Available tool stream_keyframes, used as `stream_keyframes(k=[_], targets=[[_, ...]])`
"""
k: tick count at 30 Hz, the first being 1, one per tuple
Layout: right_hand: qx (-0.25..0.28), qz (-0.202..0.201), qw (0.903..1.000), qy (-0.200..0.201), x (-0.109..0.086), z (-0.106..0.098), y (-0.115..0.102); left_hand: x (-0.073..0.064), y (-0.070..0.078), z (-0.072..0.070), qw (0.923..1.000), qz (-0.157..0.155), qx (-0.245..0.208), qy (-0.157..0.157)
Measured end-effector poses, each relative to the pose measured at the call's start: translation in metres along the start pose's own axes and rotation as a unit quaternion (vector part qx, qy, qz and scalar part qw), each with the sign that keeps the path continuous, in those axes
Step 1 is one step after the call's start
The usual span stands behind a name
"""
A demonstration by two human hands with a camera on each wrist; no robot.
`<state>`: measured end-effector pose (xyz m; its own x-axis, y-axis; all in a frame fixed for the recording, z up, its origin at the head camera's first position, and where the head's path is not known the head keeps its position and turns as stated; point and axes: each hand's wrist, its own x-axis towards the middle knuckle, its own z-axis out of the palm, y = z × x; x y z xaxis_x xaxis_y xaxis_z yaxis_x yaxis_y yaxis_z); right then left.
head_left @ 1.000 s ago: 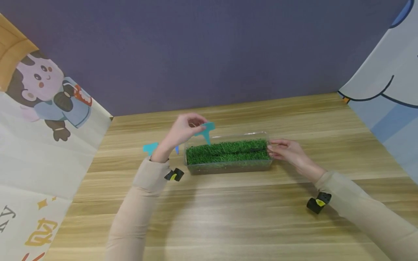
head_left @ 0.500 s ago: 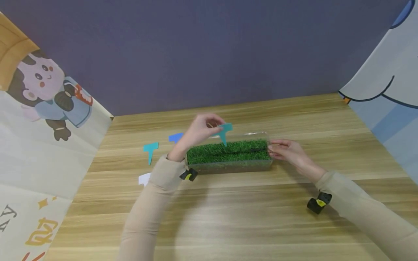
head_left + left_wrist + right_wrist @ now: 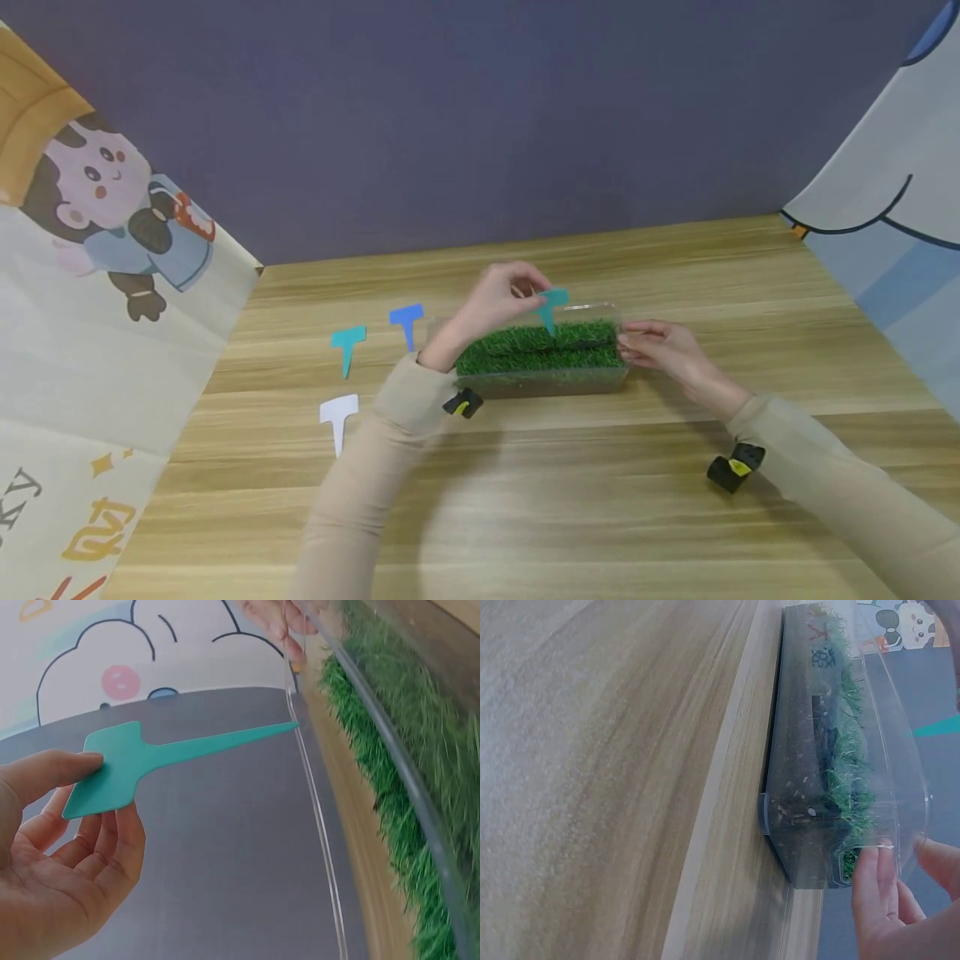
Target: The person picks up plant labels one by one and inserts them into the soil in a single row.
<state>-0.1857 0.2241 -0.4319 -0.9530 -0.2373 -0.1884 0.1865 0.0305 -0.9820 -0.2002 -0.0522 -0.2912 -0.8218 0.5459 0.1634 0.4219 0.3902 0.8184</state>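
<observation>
My left hand [image 3: 501,293] pinches a teal T-shaped plant label [image 3: 553,298] by its wide head, thumb on one face and fingers behind. In the left wrist view, the pointed stem of this plant label [image 3: 112,769] reaches toward the rim of a clear plastic box. Green artificial grass [image 3: 540,358] fills that box [image 3: 551,385] in two strips. At the box's right end, my right hand [image 3: 667,354] grips the end wall between thumb and fingers, as the right hand [image 3: 911,915] also shows in the right wrist view.
Left of the box, a teal label [image 3: 347,338], a blue label [image 3: 407,315] and a white label [image 3: 339,408] lie on the wooden table [image 3: 562,483]. A dark wall panel [image 3: 480,125] stands behind; printed cloths hang at both sides.
My left hand has carried the teal plant label rightward above the grass, uncovering the blue and white labels on the table. The right hand stays at the box's end.
</observation>
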Motion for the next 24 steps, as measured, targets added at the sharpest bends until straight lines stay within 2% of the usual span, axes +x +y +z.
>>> stream_keyframes(k=[4, 12, 19, 24], targets=[[-0.013, 0.016, 0.9996, 0.017, 0.000, 0.001, 0.000, 0.003, 0.002, 0.007, 0.9999, 0.001, 0.002, -0.012], [-0.035, 0.006, 0.9993, -0.006, -0.010, 0.007, -0.016, 0.010, 0.007, 0.022, 0.9993, 0.001, 0.020, -0.030], [-0.033, 0.019, 0.9992, 0.010, -0.005, 0.004, -0.009, 0.013, 0.013, 0.034, 0.9974, -0.016, 0.042, -0.056], [-0.017, 0.028, 0.9992, 0.021, 0.001, 0.000, -0.001, 0.017, 0.012, 0.042, 0.9966, -0.011, 0.052, -0.062]])
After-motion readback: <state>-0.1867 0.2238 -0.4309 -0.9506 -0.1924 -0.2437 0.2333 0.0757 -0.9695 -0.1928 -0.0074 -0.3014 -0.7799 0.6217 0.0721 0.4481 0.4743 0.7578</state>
